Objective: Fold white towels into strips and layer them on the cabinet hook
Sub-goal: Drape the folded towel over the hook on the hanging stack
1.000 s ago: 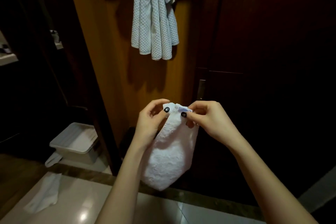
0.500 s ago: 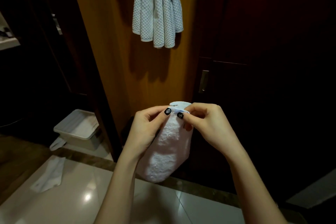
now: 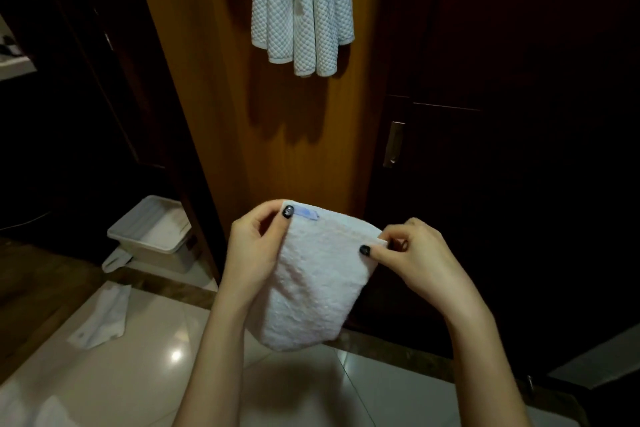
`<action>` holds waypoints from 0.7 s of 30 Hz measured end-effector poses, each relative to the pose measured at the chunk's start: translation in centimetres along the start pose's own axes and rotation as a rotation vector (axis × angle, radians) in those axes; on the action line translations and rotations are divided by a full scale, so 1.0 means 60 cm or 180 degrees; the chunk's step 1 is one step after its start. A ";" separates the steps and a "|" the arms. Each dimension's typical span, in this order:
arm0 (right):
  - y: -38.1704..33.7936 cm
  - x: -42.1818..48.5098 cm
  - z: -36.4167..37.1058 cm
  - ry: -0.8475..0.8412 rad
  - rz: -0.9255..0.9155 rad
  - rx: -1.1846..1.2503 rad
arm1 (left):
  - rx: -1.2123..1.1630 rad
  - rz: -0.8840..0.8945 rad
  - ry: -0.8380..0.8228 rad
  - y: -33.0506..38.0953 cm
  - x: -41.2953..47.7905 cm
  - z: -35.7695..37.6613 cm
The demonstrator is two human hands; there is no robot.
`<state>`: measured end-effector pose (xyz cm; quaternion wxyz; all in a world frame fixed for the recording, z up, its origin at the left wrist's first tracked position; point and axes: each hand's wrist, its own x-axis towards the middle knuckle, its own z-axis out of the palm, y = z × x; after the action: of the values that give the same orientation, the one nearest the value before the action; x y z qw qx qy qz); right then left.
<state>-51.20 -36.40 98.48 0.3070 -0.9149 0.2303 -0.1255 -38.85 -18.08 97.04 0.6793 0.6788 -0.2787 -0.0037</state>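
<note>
A small white fluffy towel (image 3: 317, 284) hangs doubled in front of me, with a blue label at its top left corner. My left hand (image 3: 258, 246) pinches that top left corner between thumb and fingers. The top right corner is pinched by my right hand (image 3: 412, 258). Higher up, pale waffle-weave towels (image 3: 301, 7) hang in folded strips against the orange-brown cabinet panel (image 3: 214, 87). The hook that holds them is cut off by the top edge.
A dark wooden door (image 3: 519, 114) with a metal handle plate (image 3: 393, 144) stands at the right. A white plastic bin (image 3: 152, 236) sits on the floor at the left. A crumpled white cloth (image 3: 104, 317) lies on the glossy tiled floor (image 3: 145, 374).
My hands have drawn apart, spreading the towel's top edge wide where it was bunched between them. The view has tilted down, so the hanging towels sit higher in frame.
</note>
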 end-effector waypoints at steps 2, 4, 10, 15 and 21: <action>0.015 -0.001 0.006 -0.0203 0.0008 0.0203 | 0.0152 -0.0060 0.0131 -0.016 0.002 -0.010; 0.021 -0.001 0.016 -0.0254 -0.0169 0.0633 | 0.0446 -0.0077 0.0233 -0.035 0.001 -0.015; 0.015 0.006 0.033 0.0433 -0.0362 0.1534 | 0.0690 0.0089 0.0369 -0.043 -0.005 0.001; 0.025 0.009 0.031 0.0712 -0.0350 0.1207 | 0.0572 0.0017 0.0237 -0.035 -0.006 0.016; 0.038 0.006 0.045 0.0320 -0.0082 0.0565 | 0.1897 0.0420 0.0366 -0.038 -0.009 0.027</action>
<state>-50.71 -36.84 94.98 0.3733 -0.8795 0.2216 -0.1951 -39.06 -19.57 94.62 0.4638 0.8276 -0.2721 0.1607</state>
